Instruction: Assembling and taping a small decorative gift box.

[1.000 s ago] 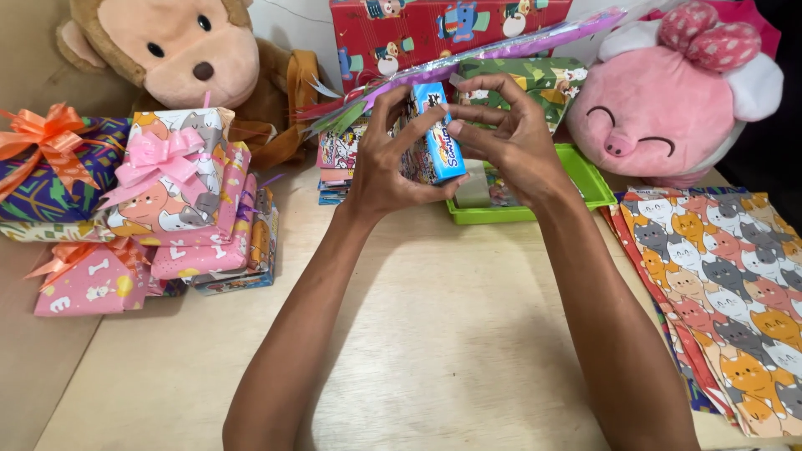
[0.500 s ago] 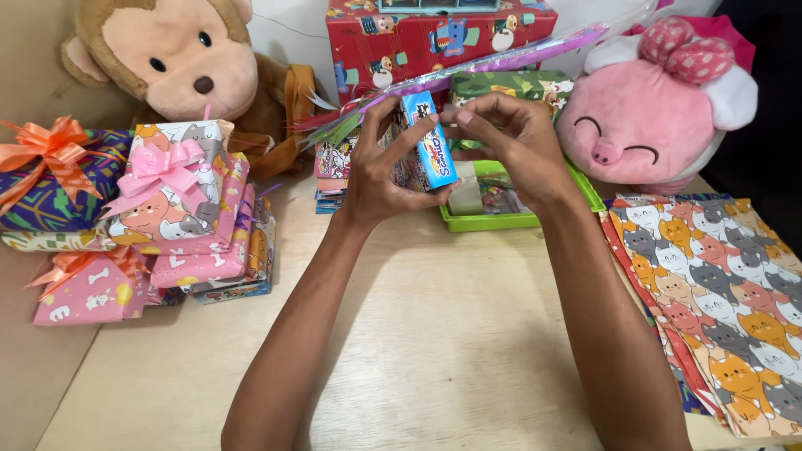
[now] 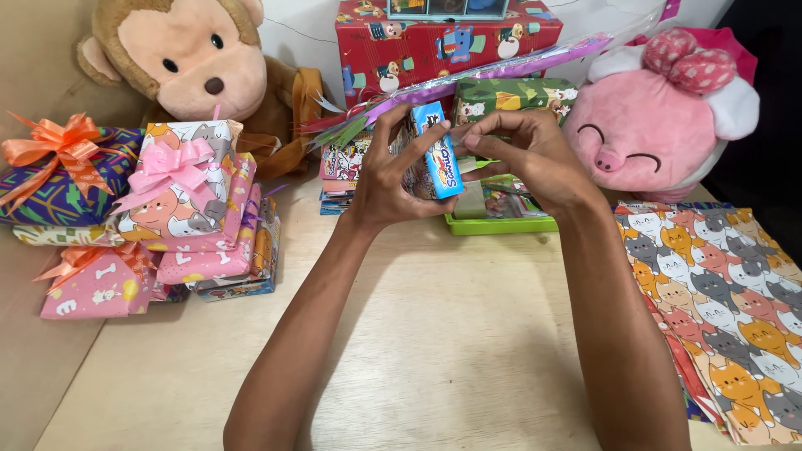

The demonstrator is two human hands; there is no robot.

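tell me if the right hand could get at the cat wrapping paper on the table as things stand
Probably yes, once it lets go. The right hand is busy on the small blue box with the left hand, but the cat wrapping paper lies flat and uncovered just beside the right forearm.

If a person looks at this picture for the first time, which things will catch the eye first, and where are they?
In the middle, the left hand and the right hand hold a small blue box above the wooden table. A brown monkey plush sits at the back left and a pink pig plush at the back right. Wrapped gifts with an orange bow and a pink bow are stacked at the left, and cat-patterned wrapping paper lies at the right.
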